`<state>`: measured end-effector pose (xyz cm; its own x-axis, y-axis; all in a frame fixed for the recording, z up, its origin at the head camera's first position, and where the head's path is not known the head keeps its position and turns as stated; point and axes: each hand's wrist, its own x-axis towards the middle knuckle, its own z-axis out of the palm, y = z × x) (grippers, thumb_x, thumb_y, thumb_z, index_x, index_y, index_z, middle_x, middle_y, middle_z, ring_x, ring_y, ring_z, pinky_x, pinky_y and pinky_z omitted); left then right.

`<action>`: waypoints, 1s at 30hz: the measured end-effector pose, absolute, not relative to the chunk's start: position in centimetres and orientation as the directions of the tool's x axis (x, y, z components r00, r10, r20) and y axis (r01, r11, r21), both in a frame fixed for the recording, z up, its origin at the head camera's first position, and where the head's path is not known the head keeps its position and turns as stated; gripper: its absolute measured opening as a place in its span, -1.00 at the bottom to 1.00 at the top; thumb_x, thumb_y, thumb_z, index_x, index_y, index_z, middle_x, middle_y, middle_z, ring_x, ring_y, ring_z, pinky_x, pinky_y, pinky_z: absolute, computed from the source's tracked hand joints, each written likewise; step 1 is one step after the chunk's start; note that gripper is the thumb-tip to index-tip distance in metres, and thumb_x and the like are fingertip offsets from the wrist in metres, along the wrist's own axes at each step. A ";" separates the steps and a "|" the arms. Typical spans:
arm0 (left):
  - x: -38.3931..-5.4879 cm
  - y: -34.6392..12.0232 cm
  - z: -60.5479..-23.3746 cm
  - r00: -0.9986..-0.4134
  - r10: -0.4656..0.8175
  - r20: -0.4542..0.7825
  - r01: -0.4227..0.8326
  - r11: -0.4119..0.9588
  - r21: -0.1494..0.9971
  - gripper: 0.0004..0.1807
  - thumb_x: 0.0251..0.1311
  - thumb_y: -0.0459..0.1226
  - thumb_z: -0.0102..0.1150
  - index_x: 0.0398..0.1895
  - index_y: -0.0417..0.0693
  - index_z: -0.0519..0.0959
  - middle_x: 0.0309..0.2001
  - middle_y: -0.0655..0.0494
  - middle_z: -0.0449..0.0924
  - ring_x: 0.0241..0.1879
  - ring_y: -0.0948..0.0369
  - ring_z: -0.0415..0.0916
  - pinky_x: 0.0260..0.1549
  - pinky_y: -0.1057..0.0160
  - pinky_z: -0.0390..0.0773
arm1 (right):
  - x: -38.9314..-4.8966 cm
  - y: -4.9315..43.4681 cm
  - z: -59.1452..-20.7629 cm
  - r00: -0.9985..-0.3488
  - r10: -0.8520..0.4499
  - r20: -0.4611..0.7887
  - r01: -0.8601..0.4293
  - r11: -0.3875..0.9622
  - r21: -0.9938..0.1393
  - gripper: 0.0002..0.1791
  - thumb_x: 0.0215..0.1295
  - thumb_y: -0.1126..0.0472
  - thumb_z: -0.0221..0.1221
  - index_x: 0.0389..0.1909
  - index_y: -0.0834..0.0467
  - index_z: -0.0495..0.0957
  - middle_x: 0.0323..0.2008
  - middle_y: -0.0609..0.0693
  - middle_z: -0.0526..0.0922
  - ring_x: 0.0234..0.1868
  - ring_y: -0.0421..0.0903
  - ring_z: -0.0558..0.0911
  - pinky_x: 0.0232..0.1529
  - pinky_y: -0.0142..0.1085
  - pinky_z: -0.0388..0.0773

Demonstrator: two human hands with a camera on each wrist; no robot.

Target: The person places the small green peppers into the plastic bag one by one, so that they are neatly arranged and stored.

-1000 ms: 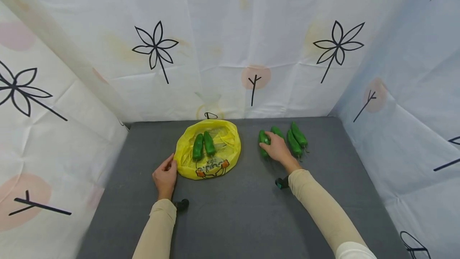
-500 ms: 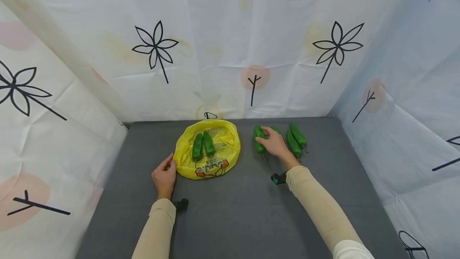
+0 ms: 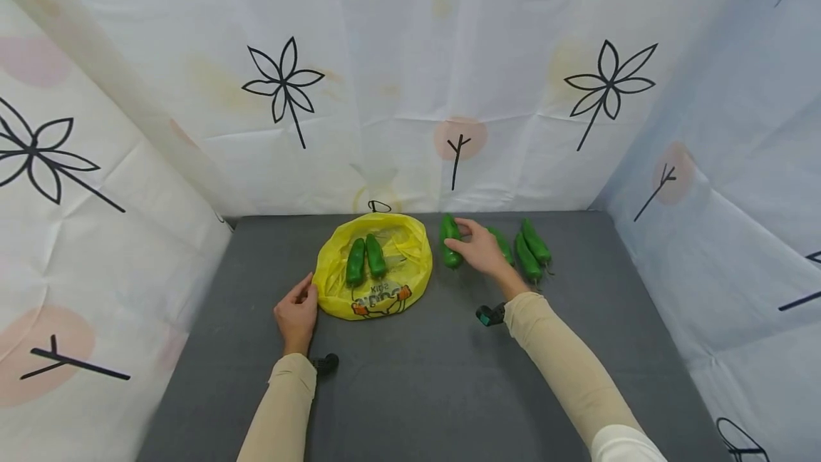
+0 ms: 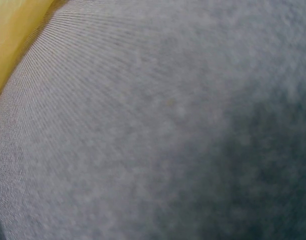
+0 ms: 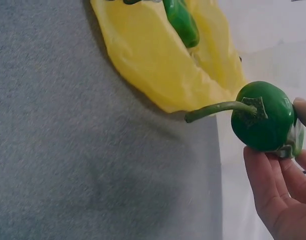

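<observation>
In the head view my right hand (image 3: 481, 249) pinches a green pepper (image 3: 450, 252) between thumb and fingers, right of the yellow plastic bag (image 3: 328, 266). From the right wrist, the held pepper (image 5: 263, 120) shows its stem end, raised off the table. The bag's mouth is spread wide, and two green peppers lie in it, a left one (image 3: 355, 264) and a right one (image 3: 375, 257). At the bag's left rim my left hand (image 3: 298, 316) pinches the plastic. Only a strip of yellow bag (image 4: 13, 35) shows in the left wrist view, without the hand.
Right of my right hand lie three more green peppers: one partly hidden pepper (image 3: 502, 243) by the hand, then a front pepper (image 3: 527, 259) and a back pepper (image 3: 536, 241) side by side. Patterned white cloth (image 3: 385, 91) walls the grey table (image 3: 410, 391).
My right hand has carried the pepper leftward and slightly up, from beside the other peppers toward the bag. The left hand keeps its place at the rim.
</observation>
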<state>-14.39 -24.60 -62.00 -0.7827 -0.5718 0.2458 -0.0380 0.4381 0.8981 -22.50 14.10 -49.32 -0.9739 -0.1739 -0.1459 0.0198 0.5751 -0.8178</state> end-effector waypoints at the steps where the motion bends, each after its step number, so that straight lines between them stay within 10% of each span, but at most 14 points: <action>1: -14.4 -24.6 -62.0 -0.783 -0.572 0.246 -0.039 0.439 0.898 -0.73 0.28 -0.22 0.27 0.01 0.12 0.79 -0.24 -0.01 0.82 -0.51 0.60 0.43 -0.44 0.63 0.36 | -22.6 14.0 -49.3 -0.973 -0.181 -0.142 0.015 0.566 -0.824 -0.24 0.44 -0.09 0.19 0.57 0.04 0.21 0.39 0.22 0.45 0.33 0.21 0.51 0.16 0.09 0.57; 30: -14.3 -24.6 -61.9 -0.772 -0.581 0.258 -0.038 0.447 0.894 -0.74 0.28 -0.20 0.27 -0.01 0.16 0.80 -0.26 0.00 0.82 -0.51 0.59 0.42 -0.43 0.62 0.34 | -24.2 9.5 -47.0 -0.959 -0.264 -0.106 -0.052 0.530 -0.847 -0.25 0.40 -0.09 0.24 0.53 0.02 0.27 0.30 0.17 0.56 0.18 0.12 0.64 0.00 -0.04 0.66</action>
